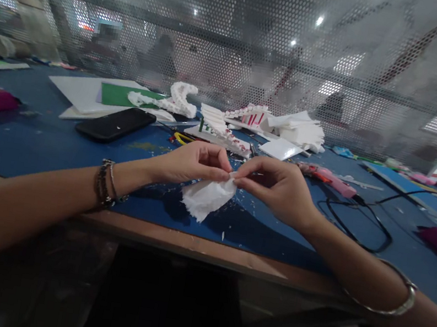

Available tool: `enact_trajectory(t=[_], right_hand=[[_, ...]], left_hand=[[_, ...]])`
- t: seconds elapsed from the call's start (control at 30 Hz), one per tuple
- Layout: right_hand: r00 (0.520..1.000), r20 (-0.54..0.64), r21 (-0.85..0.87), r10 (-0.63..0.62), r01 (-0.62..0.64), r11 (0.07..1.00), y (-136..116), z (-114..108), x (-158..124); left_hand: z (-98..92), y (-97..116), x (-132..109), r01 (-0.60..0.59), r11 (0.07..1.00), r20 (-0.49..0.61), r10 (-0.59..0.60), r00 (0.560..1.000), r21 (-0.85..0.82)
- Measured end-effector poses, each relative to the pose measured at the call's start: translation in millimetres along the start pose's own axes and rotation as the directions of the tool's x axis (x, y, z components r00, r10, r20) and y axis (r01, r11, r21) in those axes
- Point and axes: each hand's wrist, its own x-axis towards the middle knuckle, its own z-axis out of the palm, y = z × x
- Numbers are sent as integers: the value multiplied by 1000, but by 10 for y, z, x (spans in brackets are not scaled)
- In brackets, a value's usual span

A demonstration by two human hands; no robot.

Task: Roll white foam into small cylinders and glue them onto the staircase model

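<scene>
If tugged too sharply, likely to rip, to judge by the thinness of the white sheet [207,199], hanging between the two hands just over the blue table [48,152]. Going left to right: pinching the upper corner between thumb and forefinger, at the left hand [185,164]; might crumple or lose that corner by letting the grip slip. Below the middle, might pick up the pale sliver [223,236] by brushing the table. Pinching the same corner, thumb against fingertip, at the right hand [281,191]; might shear off the tip by twisting against the left, with fingers nearly meeting there. Farther right, might snag the black cord [359,200] and drag the pink tool [341,187] along by sweeping outward.

As for looks, again from the left: frayed and jagged along the low, wide end, hanging free; plain white, dull and softly creased through the middle; gathered at the right into a narrow, puckered tip, partly hidden by the fingertips. Cannot tell whether single or layered.
</scene>
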Motion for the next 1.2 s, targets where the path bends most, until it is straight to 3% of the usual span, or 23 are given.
enact_trajectory(t=[0.17,0.37,0.6,0.93,1.2], right_hand=[[998,-3,134,58,-57,989,0,14,-1],[999,-6,119,35,-34,992,-26,3,-6],[999,5,43,-52,52,998,-28,9,-12],[964,117,-200,-239,259,945,-103,22,-32],[944,161,-283,-288,324,903,-113,12,-24]], left_hand=[[2,11,-4,-9,999,-1,9,1000,-32],[6,47,-15,-2,1000,48,3,999,-27],[2,65,-12,97,994,68,-94,993,-43],[-32,13,-10,225,968,251,-192,949,-112],[-46,13,-1,230,973,278,-216,936,-16]])
